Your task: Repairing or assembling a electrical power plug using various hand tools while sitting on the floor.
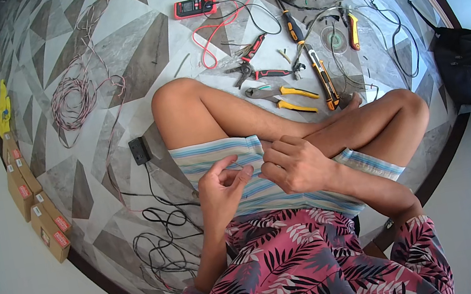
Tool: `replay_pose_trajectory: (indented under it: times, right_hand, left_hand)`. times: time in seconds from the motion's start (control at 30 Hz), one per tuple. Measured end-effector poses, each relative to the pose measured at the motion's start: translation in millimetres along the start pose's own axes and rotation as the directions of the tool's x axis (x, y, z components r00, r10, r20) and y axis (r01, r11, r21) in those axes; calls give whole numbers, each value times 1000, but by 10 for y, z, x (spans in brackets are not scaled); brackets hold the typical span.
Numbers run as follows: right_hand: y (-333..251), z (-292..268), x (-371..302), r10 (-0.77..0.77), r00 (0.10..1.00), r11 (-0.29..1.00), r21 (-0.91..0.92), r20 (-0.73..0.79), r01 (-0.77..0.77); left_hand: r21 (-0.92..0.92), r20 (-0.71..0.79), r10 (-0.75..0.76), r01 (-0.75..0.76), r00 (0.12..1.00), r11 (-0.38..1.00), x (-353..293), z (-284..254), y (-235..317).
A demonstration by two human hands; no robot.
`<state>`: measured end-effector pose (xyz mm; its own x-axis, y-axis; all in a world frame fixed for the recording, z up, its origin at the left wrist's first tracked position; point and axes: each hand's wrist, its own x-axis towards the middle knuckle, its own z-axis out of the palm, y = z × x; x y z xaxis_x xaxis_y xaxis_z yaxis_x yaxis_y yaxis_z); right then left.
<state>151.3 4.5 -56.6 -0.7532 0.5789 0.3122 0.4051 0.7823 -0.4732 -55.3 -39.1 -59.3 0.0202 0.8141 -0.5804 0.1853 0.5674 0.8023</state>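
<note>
Both my hands are raised over my lap, close together. My left hand curls its thumb and fingers around a thin wire, of which only a short, faint stretch shows near the fingertips. Just to its right, my right hand is closed with the back of the hand up, its fingertips pinched toward the left hand. Whatever sits in that pinch is hidden by the fingers. Beyond my crossed legs lie yellow-handled pliers, a yellow-and-black utility knife and a red-and-black wire stripper.
A red multimeter with leads lies farther off, near a long screwdriver. Coiled pinkish wire, a black power socket and tangled black cable are at left. Small cardboard boxes line the left wall; a black backpack leans right.
</note>
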Motion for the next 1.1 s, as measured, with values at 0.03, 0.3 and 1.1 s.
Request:
replay_pose_trajectory:
  times: [0.03, 0.3, 1.1]
  right_hand:
    - [-4, 10, -29, -4, 1000, 1000, -8, -26, 3]
    - [47, -57, -94, 131, 990, 939, 313, 58, -142]
    - [502, 58, 885, 63, 997, 998, -4, 45, -62]
  left_hand:
    - [3, 6, 1, -1, 1000, 1000, -11, 35, 1]
    - [215, -160, 280, -244, 947, 946, -68, 176, 4]
    - [181, -349, 366, -321, 863, 930, 93, -111, -2]
